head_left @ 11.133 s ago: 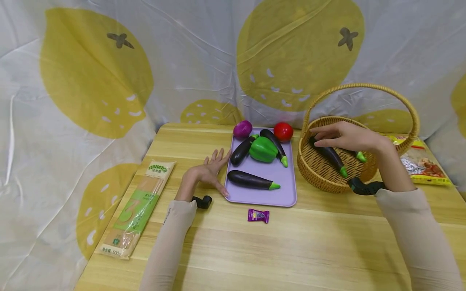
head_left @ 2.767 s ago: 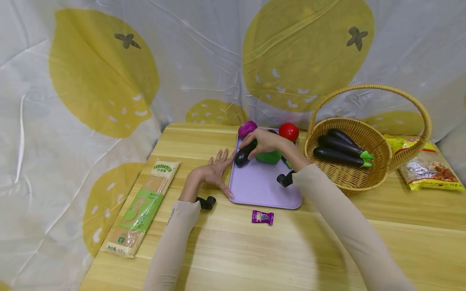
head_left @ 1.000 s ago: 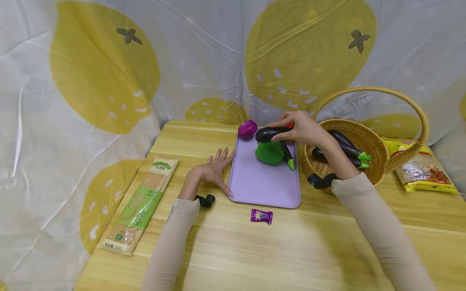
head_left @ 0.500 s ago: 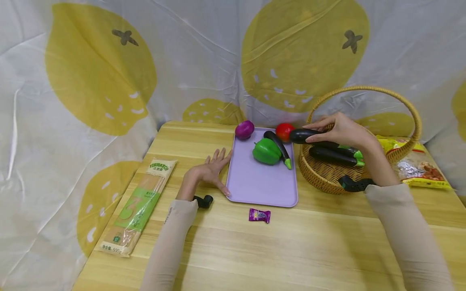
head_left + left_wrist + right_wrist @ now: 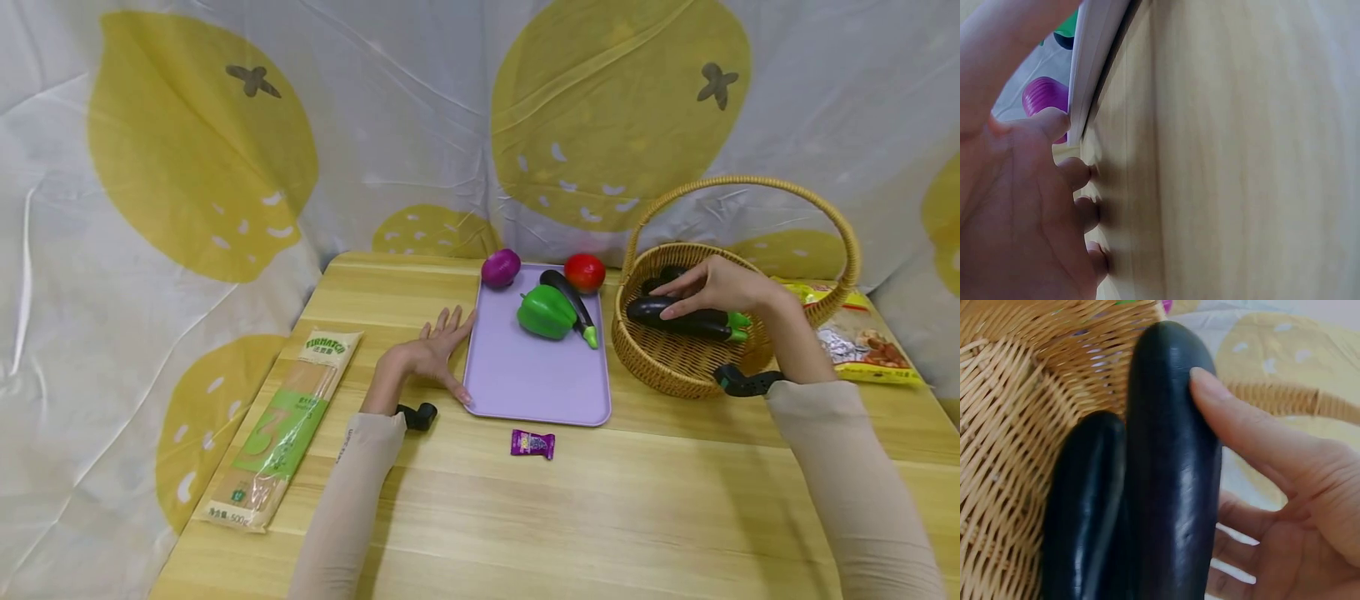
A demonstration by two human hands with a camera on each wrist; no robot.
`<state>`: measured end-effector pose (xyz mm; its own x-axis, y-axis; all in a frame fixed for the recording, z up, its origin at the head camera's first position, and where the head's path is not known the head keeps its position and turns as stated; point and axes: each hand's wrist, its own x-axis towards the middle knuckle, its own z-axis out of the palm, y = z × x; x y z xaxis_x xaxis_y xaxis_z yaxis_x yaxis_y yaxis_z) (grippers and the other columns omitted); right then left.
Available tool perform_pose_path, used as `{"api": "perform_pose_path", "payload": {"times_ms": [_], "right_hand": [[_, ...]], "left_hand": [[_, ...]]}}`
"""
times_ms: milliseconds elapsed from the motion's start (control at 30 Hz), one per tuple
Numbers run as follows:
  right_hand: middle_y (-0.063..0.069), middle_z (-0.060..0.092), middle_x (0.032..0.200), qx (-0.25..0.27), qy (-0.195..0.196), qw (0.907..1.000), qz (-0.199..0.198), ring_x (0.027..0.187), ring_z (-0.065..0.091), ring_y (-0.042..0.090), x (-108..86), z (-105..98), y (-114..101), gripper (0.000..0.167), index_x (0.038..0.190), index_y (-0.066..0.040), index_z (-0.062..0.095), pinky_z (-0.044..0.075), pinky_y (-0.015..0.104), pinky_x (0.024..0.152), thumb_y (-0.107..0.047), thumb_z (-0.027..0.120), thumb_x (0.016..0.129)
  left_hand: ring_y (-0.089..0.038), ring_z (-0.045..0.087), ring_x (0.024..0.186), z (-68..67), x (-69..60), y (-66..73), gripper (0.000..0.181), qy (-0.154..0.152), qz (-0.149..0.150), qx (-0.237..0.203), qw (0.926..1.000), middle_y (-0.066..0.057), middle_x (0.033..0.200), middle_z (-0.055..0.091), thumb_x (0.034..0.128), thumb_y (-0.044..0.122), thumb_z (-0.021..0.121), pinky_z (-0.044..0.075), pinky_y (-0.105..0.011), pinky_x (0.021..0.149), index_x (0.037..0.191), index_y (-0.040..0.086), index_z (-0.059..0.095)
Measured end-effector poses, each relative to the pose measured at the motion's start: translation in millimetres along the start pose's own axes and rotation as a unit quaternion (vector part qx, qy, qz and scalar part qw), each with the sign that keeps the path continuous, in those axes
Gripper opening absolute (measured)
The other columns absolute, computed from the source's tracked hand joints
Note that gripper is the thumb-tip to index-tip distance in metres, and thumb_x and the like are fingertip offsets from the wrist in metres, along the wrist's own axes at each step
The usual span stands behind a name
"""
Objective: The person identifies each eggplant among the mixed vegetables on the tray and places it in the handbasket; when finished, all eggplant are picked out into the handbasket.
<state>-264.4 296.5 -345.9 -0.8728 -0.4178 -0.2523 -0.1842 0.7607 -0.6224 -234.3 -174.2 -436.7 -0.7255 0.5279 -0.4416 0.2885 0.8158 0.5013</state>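
Inside the wicker basket (image 5: pixel 645 365), my right hand (image 5: pixel 722 287) grips a dark eggplant (image 5: pixel 1172 462) between thumb and fingers. Another eggplant (image 5: pixel 1082 506) lies alongside it in the basket; a further dark end shows behind my fingers in the head view. My left hand (image 5: pixel 422 360) has its fingers spread, with thumb and index finger touching the left edge of the lilac tray (image 5: pixel 540 387). On that tray are a green bell pepper (image 5: pixel 546 313) and a thinner eggplant (image 5: pixel 573 298). A purple onion (image 5: pixel 501 268) and a red tomato (image 5: pixel 585 272) sit at its far corners.
A pack of spaghetti (image 5: pixel 279 437) lies at the left of the wooden table. Nearer than the tray is a small purple wrapped candy (image 5: pixel 532 444). Behind the basket, on the right, lies a yellow food bag (image 5: pixel 862 343). The basket's tall handle (image 5: pixel 742 180) arches over my right hand.
My right hand has taken an eggplant from the tray's left side and carried it right, lowering it into the basket. Earlier, the tray's front eggplant also went there. My left hand has stayed put.
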Motion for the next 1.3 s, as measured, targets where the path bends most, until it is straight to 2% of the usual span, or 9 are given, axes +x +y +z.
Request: {"api": "perform_pose_path", "payload": {"times_ms": [200,400,500,600,700,833,1133,1233,1300], "right_hand": [[0.017,0.074,0.120,-0.006,-0.038,0.9992,0.013,0.086,0.055,0.013,4.4,5.4,11.4,0.040,0.121,-0.009,0.078,0.045,0.022,0.065,-0.022,0.086,0.085],[0.025,0.069,0.129,-0.014,-0.059,0.9978,0.026,0.116,0.064,0.034,6.9,6.5,15.0,0.042,0.123,-0.007,0.077,0.052,0.023,0.076,-0.023,0.086,0.085],[0.022,0.071,0.126,-0.017,-0.062,0.9973,0.034,0.111,0.065,0.029,8.7,6.7,16.2,0.043,0.123,-0.007,0.077,0.052,0.022,0.075,-0.024,0.086,0.085],[0.013,0.077,0.112,-0.020,-0.067,0.9966,0.043,0.089,0.063,0.014,11.2,7.0,16.7,0.044,0.124,-0.006,0.076,0.048,0.021,0.067,-0.024,0.086,0.085],[0.004,0.080,0.099,-0.003,-0.076,0.9952,0.060,0.077,0.061,0.005,13.5,7.5,17.0,0.043,0.125,-0.004,0.075,0.052,0.021,0.064,-0.022,0.084,0.087],[0.003,0.081,0.098,0.011,-0.080,0.9942,0.070,0.082,0.069,0.006,13.8,7.0,15.3,0.042,0.127,-0.002,0.073,0.060,0.025,0.070,-0.018,0.082,0.090],[0.015,0.077,0.118,0.002,-0.052,0.9987,-0.001,0.099,0.073,0.021,14.8,9.0,-13.7,0.040,0.133,-0.003,0.070,0.063,0.036,0.084,-0.023,0.073,0.098],[0.016,0.075,0.124,-0.001,-0.023,0.9993,-0.030,0.102,0.073,0.019,20.0,13.0,-29.0,0.037,0.132,-0.004,0.071,0.061,0.029,0.083,-0.022,0.071,0.099],[0.017,0.075,0.123,-0.005,-0.003,0.9987,-0.051,0.089,0.071,0.017,25.2,16.9,-39.8,0.036,0.132,-0.005,0.071,0.057,0.024,0.074,-0.021,0.070,0.100]], "left_hand": [[-0.037,-0.029,0.157,-0.8,-0.3,-0.2,0.151,0.004,0.003,0.000,1.0000,-0.018,0.170,-0.028,0.0680,0.048,0.095,-0.015,-0.060,0.129,0.165,0.019,-0.017],[-0.036,-0.030,0.157,-0.2,-0.4,-1.4,0.151,0.002,0.004,-0.002,1.0000,-0.017,0.169,-0.029,0.0679,0.048,0.095,-0.016,-0.059,0.128,0.165,0.020,-0.017],[-0.036,-0.031,0.157,0.1,-0.2,-1.8,0.151,0.002,0.004,-0.004,1.0000,-0.017,0.169,-0.029,0.0681,0.048,0.095,-0.017,-0.059,0.128,0.165,0.020,-0.017],[-0.036,-0.031,0.157,0.1,-0.2,-1.6,0.151,0.002,0.004,-0.004,1.0000,-0.017,0.169,-0.029,0.0683,0.047,0.095,-0.017,-0.059,0.128,0.165,0.020,-0.017],[-0.036,-0.031,0.157,0.1,-0.3,-1.2,0.151,0.002,0.004,-0.005,1.0000,-0.017,0.170,-0.029,0.0682,0.047,0.095,-0.017,-0.059,0.128,0.165,0.020,-0.017],[-0.036,-0.030,0.157,-0.2,-0.6,-0.8,0.151,0.004,0.004,-0.004,1.0000,-0.017,0.170,-0.028,0.0682,0.047,0.095,-0.016,-0.059,0.129,0.165,0.020,-0.016],[-0.035,-0.031,0.157,-1.0,-1.0,-0.3,0.150,0.001,0.007,-0.005,1.0000,-0.016,0.169,-0.030,0.0686,0.048,0.095,-0.017,-0.059,0.128,0.165,0.020,-0.017],[-0.035,-0.031,0.157,-1.1,-0.7,0.2,0.150,0.001,0.006,-0.005,1.0000,-0.016,0.169,-0.029,0.0689,0.047,0.095,-0.017,-0.058,0.129,0.165,0.020,-0.017],[-0.035,-0.031,0.157,-1.2,-0.6,0.6,0.150,0.001,0.005,-0.004,1.0000,-0.016,0.169,-0.029,0.0689,0.047,0.095,-0.017,-0.058,0.129,0.165,0.020,-0.017]]}}
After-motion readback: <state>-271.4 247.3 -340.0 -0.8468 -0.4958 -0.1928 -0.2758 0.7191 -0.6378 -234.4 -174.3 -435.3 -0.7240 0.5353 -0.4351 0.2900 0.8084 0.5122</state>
